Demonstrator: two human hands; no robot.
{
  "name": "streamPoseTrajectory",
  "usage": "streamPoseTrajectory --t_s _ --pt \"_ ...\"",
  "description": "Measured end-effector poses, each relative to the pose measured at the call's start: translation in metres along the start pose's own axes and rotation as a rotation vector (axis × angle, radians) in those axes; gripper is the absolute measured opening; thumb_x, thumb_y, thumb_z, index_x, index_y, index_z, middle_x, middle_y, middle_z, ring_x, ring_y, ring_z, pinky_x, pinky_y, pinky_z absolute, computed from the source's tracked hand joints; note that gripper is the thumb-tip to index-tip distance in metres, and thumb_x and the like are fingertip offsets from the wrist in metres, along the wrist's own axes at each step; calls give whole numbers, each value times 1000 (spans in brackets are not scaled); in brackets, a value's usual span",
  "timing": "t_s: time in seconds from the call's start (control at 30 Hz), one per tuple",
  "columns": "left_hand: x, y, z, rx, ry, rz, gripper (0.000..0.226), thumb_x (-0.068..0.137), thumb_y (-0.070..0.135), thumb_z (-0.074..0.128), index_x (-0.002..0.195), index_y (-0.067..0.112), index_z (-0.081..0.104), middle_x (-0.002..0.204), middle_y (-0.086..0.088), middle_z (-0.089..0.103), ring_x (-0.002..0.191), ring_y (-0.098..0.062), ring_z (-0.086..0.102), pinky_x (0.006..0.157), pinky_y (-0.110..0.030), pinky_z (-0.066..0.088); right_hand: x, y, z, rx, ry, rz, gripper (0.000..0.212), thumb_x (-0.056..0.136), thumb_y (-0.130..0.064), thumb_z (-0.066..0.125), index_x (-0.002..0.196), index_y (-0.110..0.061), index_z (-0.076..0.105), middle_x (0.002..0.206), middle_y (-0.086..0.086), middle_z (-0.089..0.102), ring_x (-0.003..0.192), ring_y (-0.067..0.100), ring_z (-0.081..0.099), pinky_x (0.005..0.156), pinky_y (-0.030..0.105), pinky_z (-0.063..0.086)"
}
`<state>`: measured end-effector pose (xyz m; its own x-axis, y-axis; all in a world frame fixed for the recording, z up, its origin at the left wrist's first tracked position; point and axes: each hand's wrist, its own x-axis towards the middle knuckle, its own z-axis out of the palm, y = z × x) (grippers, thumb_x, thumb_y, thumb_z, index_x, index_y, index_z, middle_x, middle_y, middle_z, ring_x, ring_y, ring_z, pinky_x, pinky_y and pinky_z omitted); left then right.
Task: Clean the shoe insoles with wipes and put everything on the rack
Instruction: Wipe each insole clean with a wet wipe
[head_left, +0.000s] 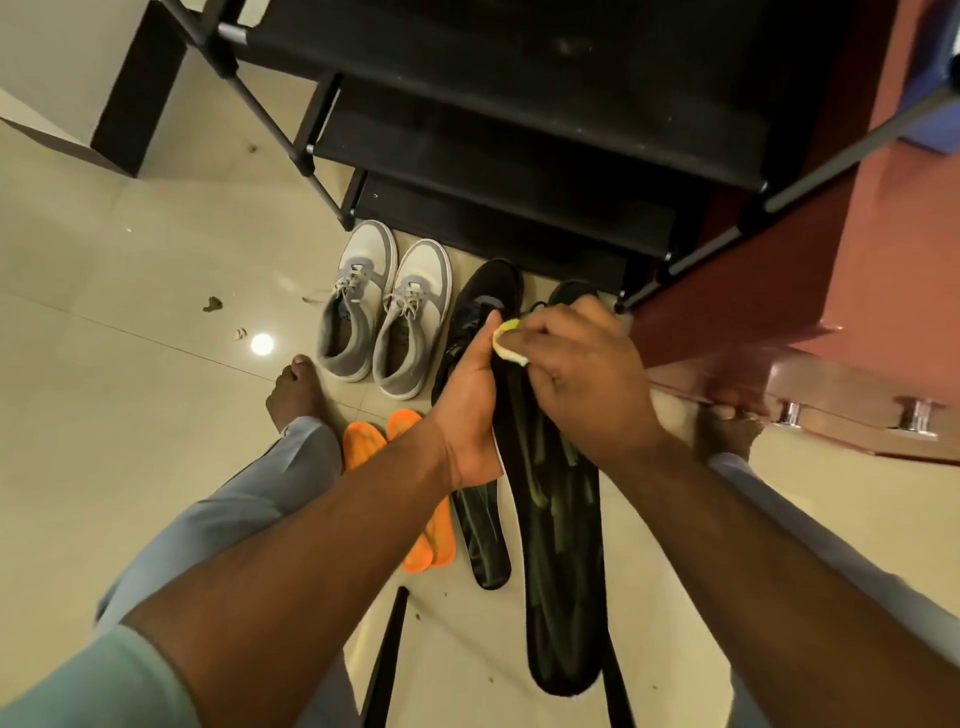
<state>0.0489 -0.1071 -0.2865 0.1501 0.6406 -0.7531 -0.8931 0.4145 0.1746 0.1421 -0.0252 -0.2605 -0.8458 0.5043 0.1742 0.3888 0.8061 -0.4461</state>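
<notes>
From the head view, the left hand (470, 400) grips the long black foam insole (558, 545) near its toe end, held above the floor, while the right hand (582, 364) pinches a crumpled yellow-white wipe (506, 345) against it. Wiping well probably means firm strokes along its whole length, left grip steady.

A left hand (470, 384) grips a long black insole (558, 525) near its top while the right hand (582, 374) presses a yellowish wipe (508, 345) onto it. Beside that insole, on the floor (130, 415), lie another black insole (483, 540), two orange insoles (415, 519), grey sneakers (384, 306) and black shoes (483, 296), with a black rack (493, 156) beyond.
</notes>
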Motion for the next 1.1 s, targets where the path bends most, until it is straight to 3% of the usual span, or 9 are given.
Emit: streamPoseTrajectory --t_s 0.13,0.27,0.43,0.53,0.6,0.7,0.83,1.0,1.1 --pt "-17 -12 9 60 -9 -19 79 90 76 36 126 13 68 130 -19 63 126 -37 56 112 -55 36 -12 7 -20 -62 69 174 40 82 -15 37 96 -10 74 89 6 69 77 29 55 65 35 48" --pt "-52 -33 19 30 -12 51 60 94 70 31 132 34 61 123 -5 68 115 -22 63 100 -38 46 -45 -58 -37 123 7 66 40 79 -13 38 96 -6 73 89 8 66 81 25 62 73 31 50" --pt "-106 -79 26 7 -42 100 71 94 72 31 148 28 45 144 -11 54 130 -27 54 100 -39 50 -89 -85 -69 125 120 259 33 83 -10 44 100 -9 72 99 7 64 83 25 64 65 39 57" --pt "-132 -105 22 -1 3 149 63 94 71 32 134 32 62 143 -11 54 131 -27 53 112 -42 39 -121 -128 -76 163 59 144 28 80 2 50 98 -3 71 94 11 63 81 25 62 68 36 55" --pt "-145 -113 22 14 0 191 59 94 70 32 122 34 70 136 -12 60 124 -26 59 110 -43 41 -135 -136 -80 204 41 88 29 80 2 49 99 -2 71 94 12 64 85 24 60 75 33 52" --pt "-152 -119 26 46 2 248 57 98 66 27 137 36 55 130 -5 66 115 -22 65 93 -38 52 -140 -124 -87 168 126 114 31 80 -3 46 99 -2 71 93 14 65 86 30 61 77 38 53" --pt "-155 -120 26 142 20 218 74 88 76 40 141 26 55 133 -11 63 123 -27 60 98 -39 50 -146 -139 -85 219 53 61 29 78 3 56 102 -3 71 95 12 65 91 26 60 81 34 49" --pt "-147 -119 28 134 -10 252 52 100 62 27 134 38 58 133 -4 64 123 -22 60 104 -39 45 -139 -105 -80 214 244 258 25 81 1 55 100 -3 72 95 11 66 90 26 62 81 42 52" --pt "-138 -118 23 126 -12 258 52 98 65 29 135 42 57 138 -4 61 127 -23 57 106 -42 43 -132 -120 -77 232 146 143 26 82 -1 53 101 -3 71 96 12 65 91 24 61 82 36 51"
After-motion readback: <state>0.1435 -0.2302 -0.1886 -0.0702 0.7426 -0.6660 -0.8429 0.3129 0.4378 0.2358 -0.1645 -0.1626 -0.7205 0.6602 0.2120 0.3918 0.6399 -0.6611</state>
